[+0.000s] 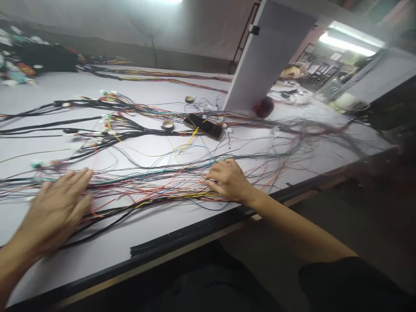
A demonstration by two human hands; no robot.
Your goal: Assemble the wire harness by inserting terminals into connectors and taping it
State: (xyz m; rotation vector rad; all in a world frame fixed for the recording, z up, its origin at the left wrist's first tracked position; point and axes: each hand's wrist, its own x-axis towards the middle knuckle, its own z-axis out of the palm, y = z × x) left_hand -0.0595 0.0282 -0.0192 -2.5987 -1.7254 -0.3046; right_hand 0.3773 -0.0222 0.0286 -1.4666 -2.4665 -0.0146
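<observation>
- Wire bundle point(152, 200), many colours, runs left to right along the near part of the pale surface point(107, 247). Black-sleeved lengths at near left; loose strands fan out towards the right.
- Left hand point(58, 208): palm down over the bundle's left part, fingers extended and open, no grip seen. Firmness of contact: cannot tell.
- Right hand point(229, 180): at the loose strands, fingers curled in, thumb towards the index. Whether a wire is pinched, cannot tell; the tips are too unclear.
- Judgement: light, flat pressure from the left palm should steady the sleeved part without kinking it.
- Right fingertips would do best taking few strands at a time, drawing along their length; a sideways pull could snag the crossing red and purple wires.
- Free ends spread well past the right hand and look the likeliest place for a knot. Slow, low strokes suit them.
- Beyond: a phone point(214, 130) with a yellow strip point(195, 132) across it, a near tape roll point(168, 125), a far tape roll point(189, 99). White connectors point(105, 123) cluster at left; catching a strand there seems a risk.
- Upright panel point(256, 56) stands at the far side, right of the phone.
</observation>
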